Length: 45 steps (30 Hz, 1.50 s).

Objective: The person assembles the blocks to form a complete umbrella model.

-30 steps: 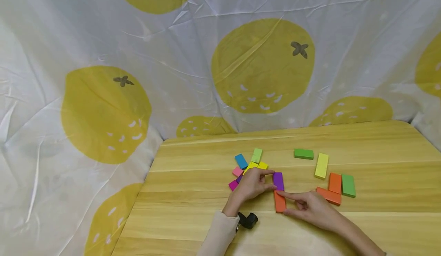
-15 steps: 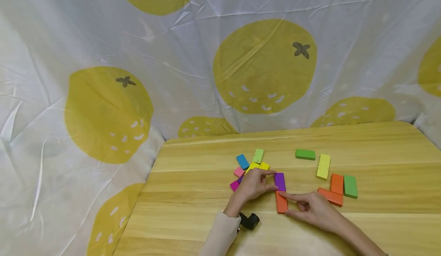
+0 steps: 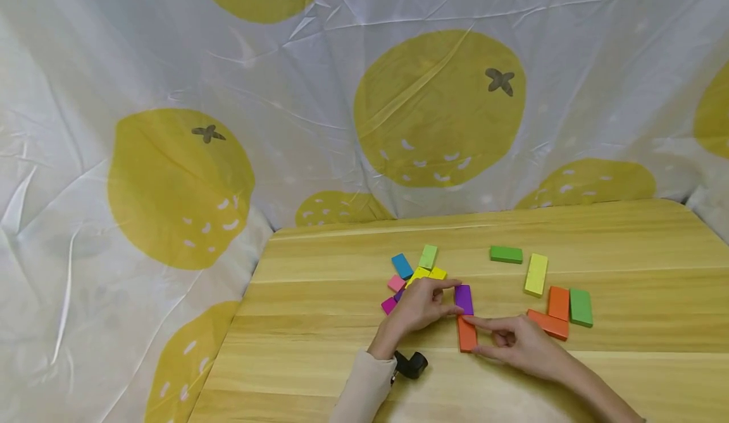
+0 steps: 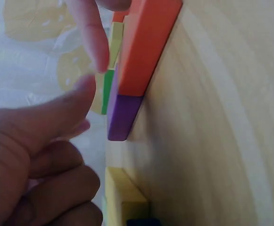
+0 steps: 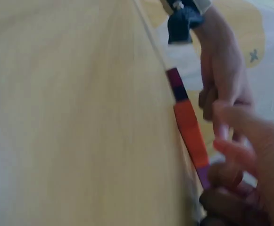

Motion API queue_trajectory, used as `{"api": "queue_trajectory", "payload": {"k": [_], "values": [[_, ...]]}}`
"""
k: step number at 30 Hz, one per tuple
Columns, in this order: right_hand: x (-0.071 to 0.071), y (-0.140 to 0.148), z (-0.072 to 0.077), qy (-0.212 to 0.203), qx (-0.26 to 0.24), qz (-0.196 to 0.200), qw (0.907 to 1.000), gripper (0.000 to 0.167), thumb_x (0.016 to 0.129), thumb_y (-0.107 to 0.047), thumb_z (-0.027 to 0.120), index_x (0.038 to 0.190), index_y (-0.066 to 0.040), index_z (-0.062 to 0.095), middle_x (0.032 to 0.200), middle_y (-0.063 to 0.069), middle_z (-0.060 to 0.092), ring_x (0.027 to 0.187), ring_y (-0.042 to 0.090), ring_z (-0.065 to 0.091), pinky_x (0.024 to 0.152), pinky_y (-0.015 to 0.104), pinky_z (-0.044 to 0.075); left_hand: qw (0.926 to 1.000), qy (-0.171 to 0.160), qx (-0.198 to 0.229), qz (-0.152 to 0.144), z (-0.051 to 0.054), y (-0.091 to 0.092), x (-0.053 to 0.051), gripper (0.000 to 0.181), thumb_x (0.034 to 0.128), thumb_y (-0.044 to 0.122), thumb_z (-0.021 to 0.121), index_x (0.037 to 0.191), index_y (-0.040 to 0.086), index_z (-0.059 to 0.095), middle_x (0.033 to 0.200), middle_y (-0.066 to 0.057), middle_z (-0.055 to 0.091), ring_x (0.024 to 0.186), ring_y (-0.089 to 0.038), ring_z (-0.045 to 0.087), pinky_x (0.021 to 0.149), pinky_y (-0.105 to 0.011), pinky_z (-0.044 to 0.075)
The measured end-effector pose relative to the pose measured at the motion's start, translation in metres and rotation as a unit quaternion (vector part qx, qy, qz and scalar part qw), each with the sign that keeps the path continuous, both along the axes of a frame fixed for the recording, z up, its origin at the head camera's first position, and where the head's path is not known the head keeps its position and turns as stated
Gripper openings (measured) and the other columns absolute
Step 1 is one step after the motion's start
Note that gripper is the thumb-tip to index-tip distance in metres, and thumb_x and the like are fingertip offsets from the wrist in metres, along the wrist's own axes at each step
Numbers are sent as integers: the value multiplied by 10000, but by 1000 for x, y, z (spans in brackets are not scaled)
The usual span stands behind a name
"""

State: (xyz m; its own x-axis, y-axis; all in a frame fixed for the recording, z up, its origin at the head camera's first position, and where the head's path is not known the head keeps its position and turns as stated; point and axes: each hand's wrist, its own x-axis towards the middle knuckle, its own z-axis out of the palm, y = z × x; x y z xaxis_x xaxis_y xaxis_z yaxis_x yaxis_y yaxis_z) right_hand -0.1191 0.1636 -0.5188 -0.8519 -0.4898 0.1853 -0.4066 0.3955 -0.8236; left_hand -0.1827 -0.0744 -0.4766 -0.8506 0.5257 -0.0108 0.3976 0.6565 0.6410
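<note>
Tabletop [image 3: 273, 321] with pale wood grain bore a flat purple rectangular block [image 3: 464, 300] and, touching its near end, an orange rectangular block [image 3: 467, 336], the two in one line between the hands. The person's left hand [image 3: 418, 304] held thumb and index finger spread along the purple block's left side; the right hand [image 3: 521, 346] had its own spread likewise along the orange block's right side. Whether either hand gripped its block, one could not tell. Left of the pair lay a cluster, partly hidden by the left hand: blue [image 3: 401, 265], light green [image 3: 428, 256], pink [image 3: 396, 282] and magenta [image 3: 389, 306] blocks around yellow ones [image 3: 418, 274]. On the far right side lay a green rectangular block [image 3: 506, 254] and a pale yellow oblong block [image 3: 536, 275]; nearer, two orange-red rectangular blocks [image 3: 559, 303] touched, with a mid-green rectangular block [image 3: 581, 308] just to their right. White cloth printed with yellow lemons [image 3: 307, 125] hung behind.
</note>
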Motion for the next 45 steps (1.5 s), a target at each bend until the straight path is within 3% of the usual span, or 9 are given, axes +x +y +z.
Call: {"api": "queue_trajectory", "payload": {"k": [3,8,14,16,20,25,30,36,45], "values": [[-3,12,8,-436,-196,105,9988,435,954,-269,758,1370,-164,694,621,-170,384,547,-76,331,465,208,344,9991,-91,-112,-390,3,-1,3,534,899,313,819,1398,197,673,622,95,329,541,-9,305,517,-170,249],[-13,48,20,-345,-97,10,9994,398,946,-176,761,1309,-23,708,581,-76,329,538,-73,285,448,215,341,9947,-99,-623,-812,2,0,8,646,864,399,843,1453,254,621,642,97,342,538,-13,304,507,-175,253],[-23,93,26,-703,404,163,9966,417,926,-175,781,1282,29,708,572,-19,236,536,-26,210,457,244,271,9935,-5,-983,-569,2,3,12,717,786,473,892,1426,271,641,682,99,318,581,-26,294,515,-185,255],[-24,102,26,-644,545,51,9964,410,911,-188,795,1262,13,725,578,-46,234,540,-23,203,462,250,264,9932,-4,-1039,-518,1,5,13,734,777,487,894,1432,283,631,672,96,305,579,-29,298,511,-186,256],[-25,112,27,-583,652,-118,9961,400,905,-197,801,1246,2,737,550,-27,240,524,-21,187,456,257,263,9928,13,-1086,-496,-1,6,13,732,779,497,889,1430,286,629,651,92,302,569,-30,306,509,-181,254],[-26,116,26,-613,651,-55,9960,418,898,-184,807,1252,22,728,559,-52,227,525,-23,189,451,261,257,9929,21,-1083,-493,-1,8,13,721,784,489,886,1423,273,633,637,87,295,544,-36,275,498,-175,243],[-26,115,23,-376,922,-758,9921,401,905,-233,806,1254,-44,746,601,-130,275,530,-27,220,459,240,255,9922,47,-1147,-496,-1,10,14,710,786,491,884,1417,277,636,631,86,283,536,-40,261,498,-179,238],[-29,114,19,401,1052,-1759,9779,364,892,-185,816,1229,-56,763,596,-103,325,536,-13,262,461,236,256,9912,21,-1228,-498,0,11,15,692,791,488,882,1399,249,655,656,89,291,558,-34,283,509,-181,247],[-52,111,21,632,1059,-1867,9747,345,946,-151,759,1264,-21,735,617,-76,324,541,-1,243,473,256,263,9917,1,-1216,-421,1,7,13,693,798,486,875,1401,233,649,640,87,280,547,-40,279,500,-183,244]]}}
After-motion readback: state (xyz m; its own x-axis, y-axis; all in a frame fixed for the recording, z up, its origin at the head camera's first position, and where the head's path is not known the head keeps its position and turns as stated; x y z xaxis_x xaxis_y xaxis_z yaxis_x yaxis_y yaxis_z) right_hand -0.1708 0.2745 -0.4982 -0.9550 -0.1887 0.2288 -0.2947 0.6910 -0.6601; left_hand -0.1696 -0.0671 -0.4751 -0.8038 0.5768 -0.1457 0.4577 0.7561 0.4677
